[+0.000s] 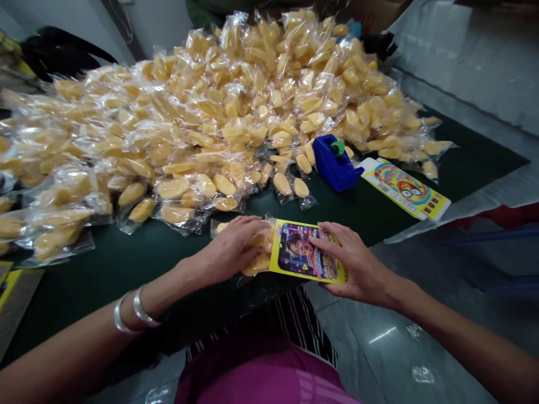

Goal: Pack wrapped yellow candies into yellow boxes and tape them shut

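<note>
A yellow printed card box (290,272) lies sideways in front of me, over the table's near edge. My right hand (357,266) is closed round its right end, thumb across the printed front. At the box's left end sits a clear plastic bag of pale yellow oval pieces (257,264), part of it against or inside the opening. My left hand (231,247) is closed over this bag, fingers pointing toward the box. How far the bag reaches into the box is hidden.
A large heap of bagged yellow pieces (210,112) covers the back and left of the dark green table (362,216). A blue tape dispenser (337,168) and a flat yellow printed box (406,188) lie at right. Brown and yellow card (21,297) lies at far left.
</note>
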